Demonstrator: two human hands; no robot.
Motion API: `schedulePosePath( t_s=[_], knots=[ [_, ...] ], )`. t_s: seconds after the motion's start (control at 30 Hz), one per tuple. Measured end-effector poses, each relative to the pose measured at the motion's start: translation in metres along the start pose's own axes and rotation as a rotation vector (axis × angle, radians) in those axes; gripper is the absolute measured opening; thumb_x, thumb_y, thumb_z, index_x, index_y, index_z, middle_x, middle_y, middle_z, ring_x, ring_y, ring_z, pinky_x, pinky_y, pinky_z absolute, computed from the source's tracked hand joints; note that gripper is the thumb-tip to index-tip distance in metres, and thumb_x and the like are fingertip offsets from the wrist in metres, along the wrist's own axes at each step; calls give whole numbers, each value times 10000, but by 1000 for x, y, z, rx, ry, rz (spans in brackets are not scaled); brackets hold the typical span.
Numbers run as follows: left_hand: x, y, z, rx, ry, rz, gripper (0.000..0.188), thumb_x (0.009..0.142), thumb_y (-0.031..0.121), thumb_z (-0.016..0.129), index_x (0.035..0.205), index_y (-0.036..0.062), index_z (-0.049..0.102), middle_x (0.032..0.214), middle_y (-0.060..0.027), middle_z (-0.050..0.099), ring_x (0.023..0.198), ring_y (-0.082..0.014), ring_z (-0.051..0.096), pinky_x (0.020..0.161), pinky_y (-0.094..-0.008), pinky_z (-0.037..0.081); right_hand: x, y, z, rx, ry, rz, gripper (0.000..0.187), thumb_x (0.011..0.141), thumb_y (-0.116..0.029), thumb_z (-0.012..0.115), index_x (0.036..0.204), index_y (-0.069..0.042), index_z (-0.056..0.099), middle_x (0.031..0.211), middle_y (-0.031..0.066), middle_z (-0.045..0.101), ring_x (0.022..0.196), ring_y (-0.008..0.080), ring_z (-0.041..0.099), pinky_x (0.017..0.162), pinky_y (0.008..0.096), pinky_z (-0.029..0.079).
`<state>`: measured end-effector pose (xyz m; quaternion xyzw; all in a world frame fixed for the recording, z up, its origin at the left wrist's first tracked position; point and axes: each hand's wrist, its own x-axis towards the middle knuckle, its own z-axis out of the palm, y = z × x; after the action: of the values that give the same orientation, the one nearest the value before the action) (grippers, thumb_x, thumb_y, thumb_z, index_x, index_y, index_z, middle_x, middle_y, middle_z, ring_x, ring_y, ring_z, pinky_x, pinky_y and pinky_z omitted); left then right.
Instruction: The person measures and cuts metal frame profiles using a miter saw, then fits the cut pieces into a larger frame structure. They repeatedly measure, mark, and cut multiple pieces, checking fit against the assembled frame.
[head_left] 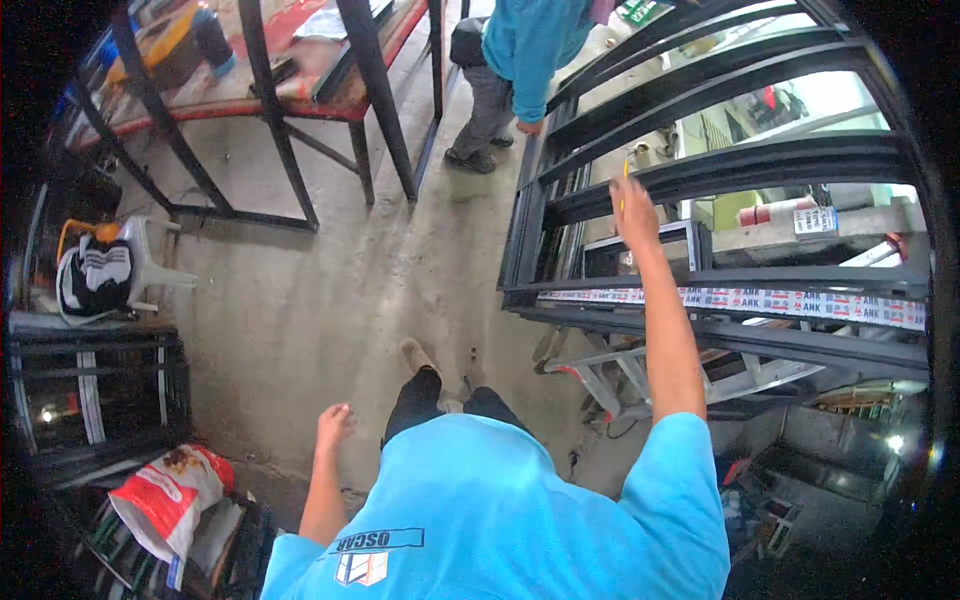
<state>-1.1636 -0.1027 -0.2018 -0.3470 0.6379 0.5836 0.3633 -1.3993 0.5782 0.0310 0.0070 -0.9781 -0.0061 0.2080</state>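
My right hand (637, 215) is raised out to the right with its fingers closed on a thin yellow pencil (627, 168), whose end pokes up past them. From this view the hand appears over the bars of a large black metal frame (720, 170); I cannot tell whether it touches them. Low on my left side hangs my left hand (333, 422), its fingers loosely bent, with nothing visible in it. A printed protective strip (740, 302) runs along the lower part of the stacked frames.
Ahead stands a co-worker (535, 60), one hand by the frame's corner. At far left is a red-topped table (330, 95) behind upright black bars (270, 110). A white plastic chair (155, 265) holds a bag. An aluminium ladder (740, 375) lies under the frames. A red-and-white sack (175, 500) sits lower left.
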Motion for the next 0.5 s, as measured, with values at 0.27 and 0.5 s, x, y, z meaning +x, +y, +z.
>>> schedulePosePath(
  t_s=[0.27, 0.5],
  knots=[
    [48, 46, 2, -67, 28, 117, 355, 939, 281, 614, 1206, 47, 612, 1101, -83, 669, 825, -213, 657, 716, -375, 532, 80, -13, -17, 317, -171, 317, 340, 983, -305, 489, 1227, -93, 593, 1012, 216, 678, 962, 392, 653, 815, 477, 516],
    [74, -88, 2, 288, -271, 184, 286, 875, 230, 663, 1065, 19, 631, 821, -96, 660, 639, -224, 621, 561, -399, 513, -200, -74, 59, 688, -691, 372, 321, 922, -311, 566, 1013, -11, 639, 945, 223, 655, 903, 346, 642, 784, 434, 500]
  ],
)
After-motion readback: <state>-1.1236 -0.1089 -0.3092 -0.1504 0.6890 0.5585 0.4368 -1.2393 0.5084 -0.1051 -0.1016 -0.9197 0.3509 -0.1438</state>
